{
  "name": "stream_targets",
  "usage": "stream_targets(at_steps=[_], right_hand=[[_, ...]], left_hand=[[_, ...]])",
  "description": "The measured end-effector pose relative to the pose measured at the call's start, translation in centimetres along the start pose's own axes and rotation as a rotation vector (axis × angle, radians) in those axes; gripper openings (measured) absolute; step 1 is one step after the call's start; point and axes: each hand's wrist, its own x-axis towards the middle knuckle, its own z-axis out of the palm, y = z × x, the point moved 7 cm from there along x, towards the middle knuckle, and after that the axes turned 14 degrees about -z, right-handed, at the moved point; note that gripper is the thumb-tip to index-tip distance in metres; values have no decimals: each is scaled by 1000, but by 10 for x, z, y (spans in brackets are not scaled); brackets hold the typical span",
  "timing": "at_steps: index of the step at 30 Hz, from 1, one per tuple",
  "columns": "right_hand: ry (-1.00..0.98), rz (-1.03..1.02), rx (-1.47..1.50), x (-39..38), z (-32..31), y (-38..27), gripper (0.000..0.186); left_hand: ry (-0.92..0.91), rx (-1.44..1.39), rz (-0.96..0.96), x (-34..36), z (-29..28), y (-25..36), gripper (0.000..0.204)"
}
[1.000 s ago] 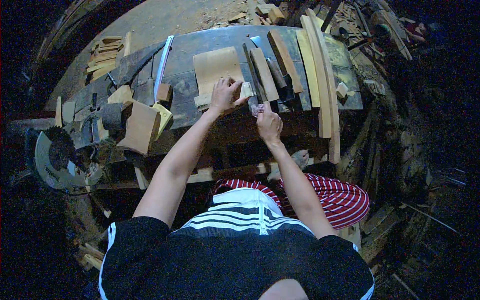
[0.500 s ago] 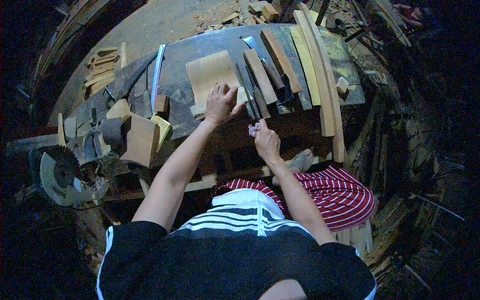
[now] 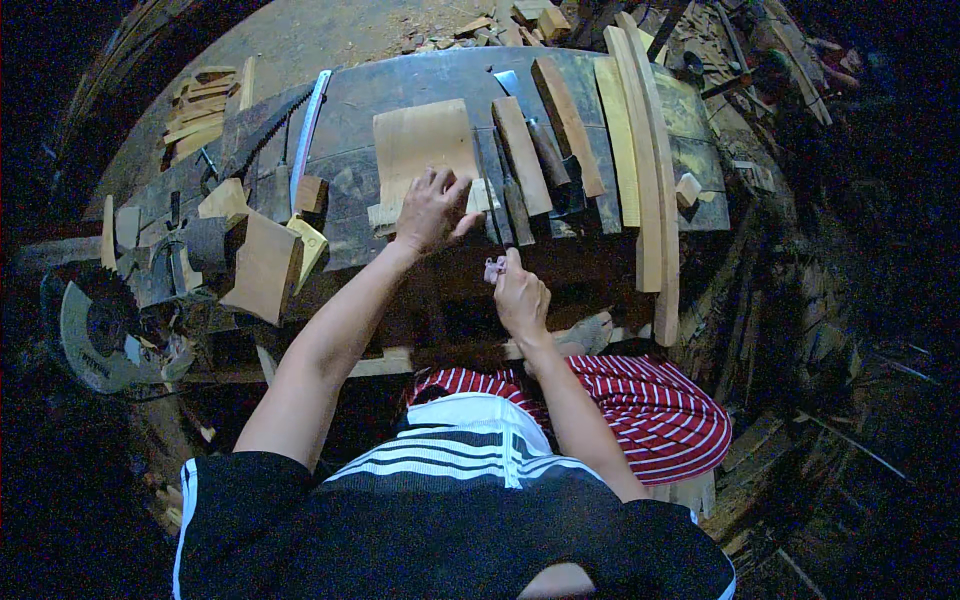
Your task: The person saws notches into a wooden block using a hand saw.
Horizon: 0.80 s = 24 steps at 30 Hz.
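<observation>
My left hand (image 3: 430, 215) rests with fingers apart and slightly bent on a pale wooden strip (image 3: 385, 214), at the near edge of a thin tan board (image 3: 420, 140). My right hand (image 3: 520, 300), below the bench's front edge, is closed on the near end of a long thin dark file-like tool (image 3: 489, 180) with a crumpled pink rag (image 3: 493, 268) at its grip. The tool's shaft runs up just right of the board and strip; whether it touches them I cannot tell. Right of it lie a wooden bar (image 3: 520, 155) and a dark-handled tool (image 3: 548, 150).
The dark bench (image 3: 350, 80) also holds a handsaw (image 3: 268, 130), metal rule (image 3: 308, 130), clustered wood blocks (image 3: 260, 270) and long planks (image 3: 655, 200). A circular saw (image 3: 85, 330) sits at left. My foot (image 3: 585, 330) is under the front edge. Scrap wood lies beyond.
My right hand has moved down toward me with the rag and tool, clear of the bench edge. My left hand has shifted slightly down and left.
</observation>
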Motion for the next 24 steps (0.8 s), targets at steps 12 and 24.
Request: stream_targets(at_steps=[12,24], right_hand=[[-1,75,229,32,17,-7,21],[-33,153,8,52,2,11,23]], left_hand=[[48,81,102,-9,-4,9,51],[78,50,-7,10,4,21,49]])
